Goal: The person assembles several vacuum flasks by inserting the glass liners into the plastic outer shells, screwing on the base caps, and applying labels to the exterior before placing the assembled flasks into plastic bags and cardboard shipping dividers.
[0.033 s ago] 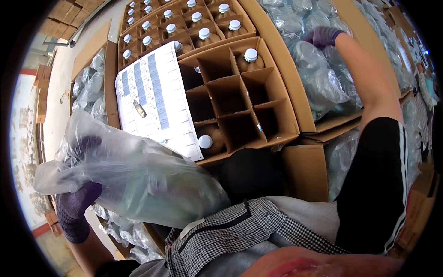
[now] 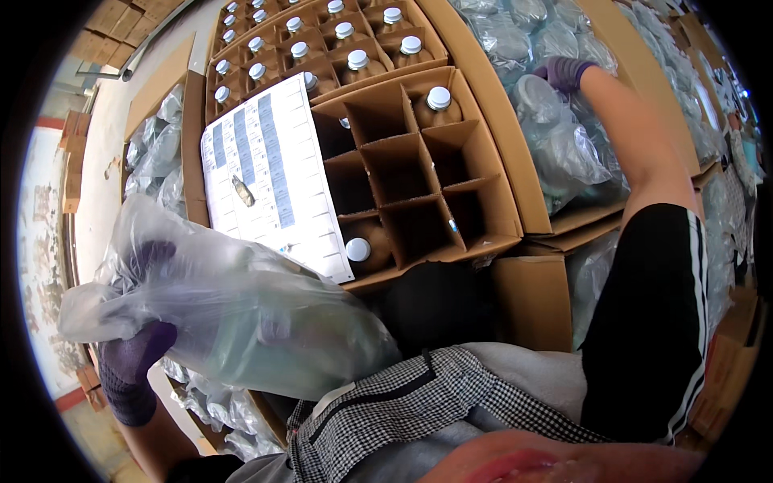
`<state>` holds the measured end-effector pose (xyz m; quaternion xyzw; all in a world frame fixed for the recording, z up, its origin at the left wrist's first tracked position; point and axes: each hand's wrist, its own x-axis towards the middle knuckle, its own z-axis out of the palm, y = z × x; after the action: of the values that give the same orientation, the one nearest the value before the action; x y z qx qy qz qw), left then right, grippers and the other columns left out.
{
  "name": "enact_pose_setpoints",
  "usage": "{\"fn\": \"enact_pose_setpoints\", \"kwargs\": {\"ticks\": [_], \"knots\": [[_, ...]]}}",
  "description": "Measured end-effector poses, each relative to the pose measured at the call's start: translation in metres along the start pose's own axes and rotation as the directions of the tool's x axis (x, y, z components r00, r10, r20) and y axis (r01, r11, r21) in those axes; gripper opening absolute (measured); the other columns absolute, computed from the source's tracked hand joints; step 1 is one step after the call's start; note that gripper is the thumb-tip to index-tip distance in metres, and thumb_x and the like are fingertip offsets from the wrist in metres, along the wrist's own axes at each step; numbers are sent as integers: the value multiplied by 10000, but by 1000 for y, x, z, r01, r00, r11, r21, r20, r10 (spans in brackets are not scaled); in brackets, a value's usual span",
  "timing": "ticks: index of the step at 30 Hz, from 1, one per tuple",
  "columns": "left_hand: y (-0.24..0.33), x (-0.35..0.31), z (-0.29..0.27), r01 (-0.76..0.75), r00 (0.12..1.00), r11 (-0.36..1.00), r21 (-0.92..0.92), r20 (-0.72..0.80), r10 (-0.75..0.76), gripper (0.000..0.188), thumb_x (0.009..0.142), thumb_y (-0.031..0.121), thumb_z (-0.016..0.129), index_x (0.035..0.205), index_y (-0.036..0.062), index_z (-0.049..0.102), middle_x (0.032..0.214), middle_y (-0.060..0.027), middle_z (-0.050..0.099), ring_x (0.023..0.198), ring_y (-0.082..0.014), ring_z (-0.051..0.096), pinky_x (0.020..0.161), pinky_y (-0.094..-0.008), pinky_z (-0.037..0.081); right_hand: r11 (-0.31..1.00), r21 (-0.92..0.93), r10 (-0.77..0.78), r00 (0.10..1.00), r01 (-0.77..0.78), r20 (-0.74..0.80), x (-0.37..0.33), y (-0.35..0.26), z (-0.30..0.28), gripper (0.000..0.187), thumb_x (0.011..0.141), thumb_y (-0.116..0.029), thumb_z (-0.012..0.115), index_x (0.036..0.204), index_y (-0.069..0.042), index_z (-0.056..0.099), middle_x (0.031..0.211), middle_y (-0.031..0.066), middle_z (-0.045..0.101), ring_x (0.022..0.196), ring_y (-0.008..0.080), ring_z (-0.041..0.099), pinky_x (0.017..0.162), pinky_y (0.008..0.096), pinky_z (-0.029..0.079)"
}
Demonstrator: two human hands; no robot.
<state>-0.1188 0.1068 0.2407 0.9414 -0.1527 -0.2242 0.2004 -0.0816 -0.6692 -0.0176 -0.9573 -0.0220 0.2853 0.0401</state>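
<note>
My left grip (image 2: 133, 354) mostly vanishes behind the plastic bag (image 2: 233, 314) at eight o'clock; bag's contents too blurry to tell.

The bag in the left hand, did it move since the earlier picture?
No. The bag sits in the same spot as before, its upper edge just below the white sheet on the box, with the left hand under it.

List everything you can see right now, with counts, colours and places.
Brown cardboard divider box: one, centre, mostly empty cells.
White-capped brown bottles in it: three visible, one far cell, two near-left.
Full cardboard box of capped bottles: one, behind.
White printed sheet: one, on the box's left side.
Clear plastic bagged bottles: many, right bin.
Clear plastic bag with bottle: one, held lower left.
Left hand: purple glove, gripping that bag.
Right hand: purple glove, on the bagged pile.
</note>
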Motion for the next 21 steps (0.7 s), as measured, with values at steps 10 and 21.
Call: {"fn": "enact_pose_setpoints", "kwargs": {"ticks": [10, 21], "knots": [[11, 10, -7, 20, 996, 1000, -22, 93, -18, 803, 619, 57, 761, 1388, -21, 542, 1256, -115, 670, 1115, -213, 650, 1009, -368, 507, 992, -92, 71, 985, -87, -158, 24, 42, 54, 255, 837, -237, 667, 986, -57, 770, 1019, 221, 729, 896, 352, 728, 796, 431, 565], [-13, -32, -16, -19, 1000, 997, -76, -7, 19, 843, 598, 118, 795, 1389, -12, 536, 1316, -110, 628, 1211, -225, 584, 1087, -361, 438, 913, 156, 394, 914, -377, -99, 37, -14, 14, 705, 836, -436, 674, 1436, -109, 500, 1456, 189, 523, 1311, 369, 536, 1060, 475, 461]]}}
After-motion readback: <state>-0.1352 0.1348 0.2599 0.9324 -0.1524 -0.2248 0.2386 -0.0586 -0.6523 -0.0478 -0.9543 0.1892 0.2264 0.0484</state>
